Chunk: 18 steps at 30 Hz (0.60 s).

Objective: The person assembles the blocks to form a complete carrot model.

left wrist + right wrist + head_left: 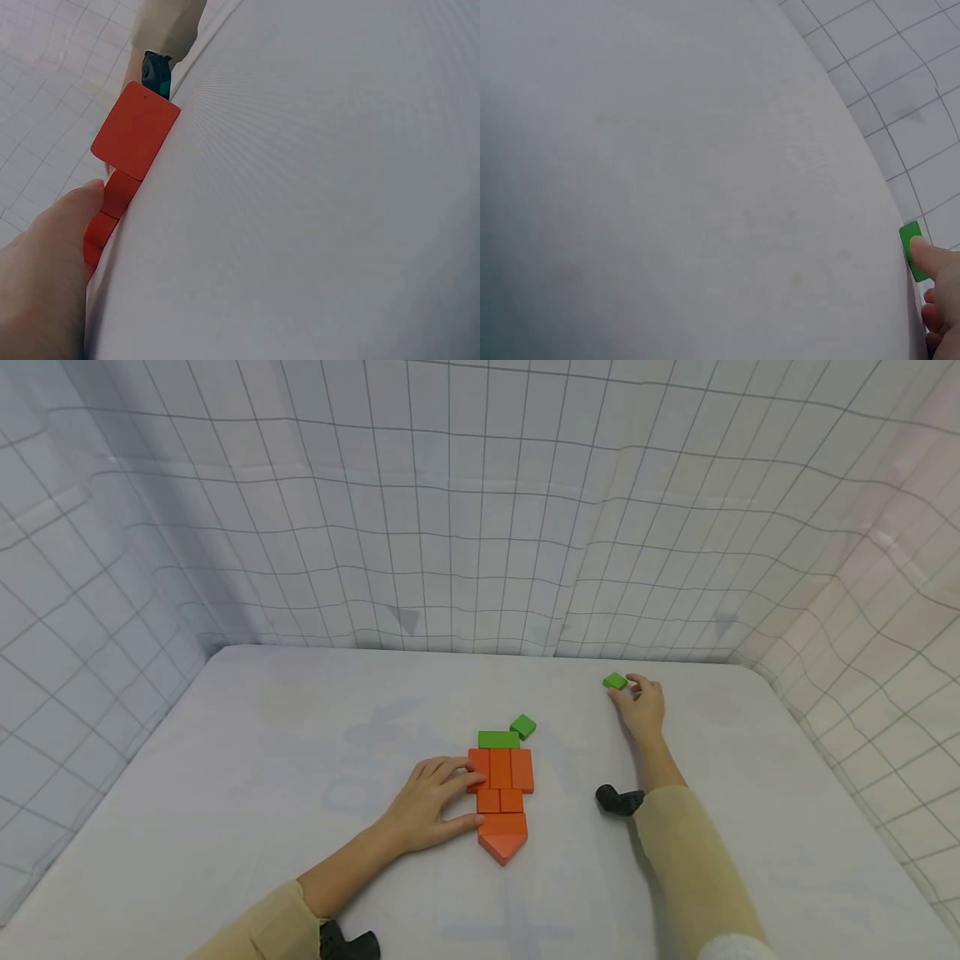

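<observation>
On the white table, orange blocks (500, 770) lie fitted together in a column, with a pointed orange block (503, 843) at the near end. A long green block (498, 740) caps the far end. My left hand (427, 806) rests along the column's left side, fingertips on an orange block and thumb touching the lower part. In the left wrist view the thumb is beside the orange blocks (137, 131). Far to the right, my right hand (643, 706) pinches a small green block (615, 680) at the table's back. Its thumb lies against that block (909, 238) in the right wrist view.
Another small green block (522, 726) sits turned at an angle by the column's far right corner. White grid-patterned curtains (480, 527) surround the table's (225, 760) back and sides. Black devices (619, 800) are strapped at both wrists.
</observation>
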### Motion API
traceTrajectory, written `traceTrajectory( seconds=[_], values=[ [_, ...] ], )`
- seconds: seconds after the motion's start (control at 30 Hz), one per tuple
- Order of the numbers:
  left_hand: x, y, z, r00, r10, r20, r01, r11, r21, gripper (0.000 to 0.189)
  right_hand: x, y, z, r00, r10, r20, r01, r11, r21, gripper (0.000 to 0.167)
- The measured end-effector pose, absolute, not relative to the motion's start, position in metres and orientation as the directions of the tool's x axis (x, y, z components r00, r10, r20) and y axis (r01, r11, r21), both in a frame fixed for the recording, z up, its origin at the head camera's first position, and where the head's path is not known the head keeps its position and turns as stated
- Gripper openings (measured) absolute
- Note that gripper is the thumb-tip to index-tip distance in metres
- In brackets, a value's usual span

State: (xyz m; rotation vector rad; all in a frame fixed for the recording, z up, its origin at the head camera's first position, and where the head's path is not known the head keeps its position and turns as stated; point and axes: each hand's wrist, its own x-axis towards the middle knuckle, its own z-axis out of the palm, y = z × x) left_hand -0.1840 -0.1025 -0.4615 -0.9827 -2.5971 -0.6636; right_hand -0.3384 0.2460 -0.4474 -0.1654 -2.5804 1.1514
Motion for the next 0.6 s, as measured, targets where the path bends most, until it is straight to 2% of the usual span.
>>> traceTrajectory(
  seconds=[0.37, 0.47, 0.6],
  values=[
    [-0.184, -0.103, -0.462, -0.707, 0.544, 0.452, 0.695, 0.651, 0.305, 0.05, -0.338, 0.24, -0.443, -0.945, 0.245, 0.218, -0.004, 0.656, -0.755, 0.04],
    [-0.184, -0.103, -0.462, -0.711, 0.544, 0.446, 0.692, 0.654, 0.306, 0.049, -0.34, 0.233, -0.438, -0.956, 0.179, 0.233, -0.074, 0.623, -0.779, 0.039],
    [-0.183, -0.102, -0.461, -0.717, 0.547, 0.433, 0.687, 0.659, 0.307, 0.049, -0.344, 0.214, -0.43, -0.963, 0.005, 0.268, -0.212, 0.599, -0.772, 0.038]
  ],
)
